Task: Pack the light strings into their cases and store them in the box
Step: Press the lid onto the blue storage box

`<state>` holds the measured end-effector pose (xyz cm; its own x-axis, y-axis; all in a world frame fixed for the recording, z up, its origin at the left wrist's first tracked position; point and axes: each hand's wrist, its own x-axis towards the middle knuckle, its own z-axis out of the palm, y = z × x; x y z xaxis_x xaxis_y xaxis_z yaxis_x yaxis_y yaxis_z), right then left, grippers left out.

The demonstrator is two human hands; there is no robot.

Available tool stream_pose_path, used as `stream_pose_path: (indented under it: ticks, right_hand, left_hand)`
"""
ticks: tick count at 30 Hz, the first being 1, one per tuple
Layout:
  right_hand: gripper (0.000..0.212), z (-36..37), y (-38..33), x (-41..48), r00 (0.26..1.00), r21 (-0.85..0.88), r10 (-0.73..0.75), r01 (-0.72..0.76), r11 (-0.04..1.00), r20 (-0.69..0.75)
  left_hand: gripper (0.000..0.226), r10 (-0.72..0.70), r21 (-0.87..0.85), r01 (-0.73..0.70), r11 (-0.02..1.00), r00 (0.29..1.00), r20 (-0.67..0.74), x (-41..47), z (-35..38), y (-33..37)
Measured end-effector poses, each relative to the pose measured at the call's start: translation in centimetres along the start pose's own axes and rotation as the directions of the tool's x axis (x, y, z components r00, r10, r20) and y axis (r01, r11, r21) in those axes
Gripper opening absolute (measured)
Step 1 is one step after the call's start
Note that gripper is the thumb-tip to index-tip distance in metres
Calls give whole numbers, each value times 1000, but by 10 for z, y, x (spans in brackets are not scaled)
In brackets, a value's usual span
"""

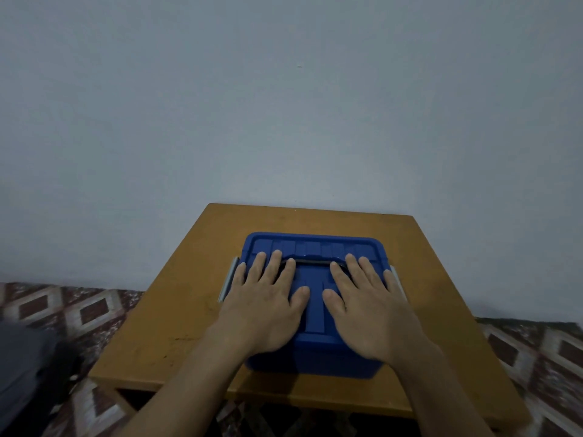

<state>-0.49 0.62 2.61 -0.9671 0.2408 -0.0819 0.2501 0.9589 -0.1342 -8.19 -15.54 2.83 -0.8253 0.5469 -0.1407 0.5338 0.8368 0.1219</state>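
Left hand (pixel 264 305): fingers spread, palm flat on the lid at 9 o'clock, holding nothing.
Right hand (pixel 369 307): likewise splayed, flat on the lid at 3 o'clock.
Box (pixel 315 357): blue, lid closed, mid-desk.
Desk (pixel 176 313): wooden, against the wall at 12 o'clock.

Small brown wooden table (pixel 195 310) stands on patterned tiled floor (pixel 79 310). Closed blue box (pixel 315 354) sits directly on tabletop, centred.

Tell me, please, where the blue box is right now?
In the head view the blue box sits mid-table, lid closed, under the left hand and right hand.
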Motion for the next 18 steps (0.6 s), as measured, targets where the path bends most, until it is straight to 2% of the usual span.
stream_pose_path:
  ticks: [6, 9, 11, 13, 14, 16, 18]
  right_hand:
    - [62, 1, 1, 0, 1000, 20, 1, -1, 1000, -14]
    - [62, 0, 1, -1, 998, 63, -12, 16, 998, -57]
    - [58, -1, 3, -4, 985, 242, 4, 39, 969, -175]
    - [47, -6, 10, -10, 931, 509, 113, 86, 856, -348]
    - [42, -9, 15, -12, 900, 600, 193, 91, 795, -392]
    - [43, -15, 28, -17, 886, 682, 336, -30, 731, -320]
    - [47, -17, 41, -20, 891, 704, 442, -249, 665, -102]
  left_hand:
    - [66, 1, -3, -1, 1000, 1000, 13, 1, -1, -1]
    - [66, 16, -83, -23, 996, 996, -87, -2, 3, -3]
    - [64, 1, -285, -64, 956, 976, -217, -5, 2, -5]
    - [55, -126, -560, -120, 820, 916, -381, -8, -7, -11]
    - [51, -205, -641, -134, 756, 881, -426, -9, -12, -16]
    - [53, -329, -711, -36, 703, 869, -369, -9, -19, -31]
    - [62, -409, -737, 170, 654, 899, -156, -6, -17, -49]
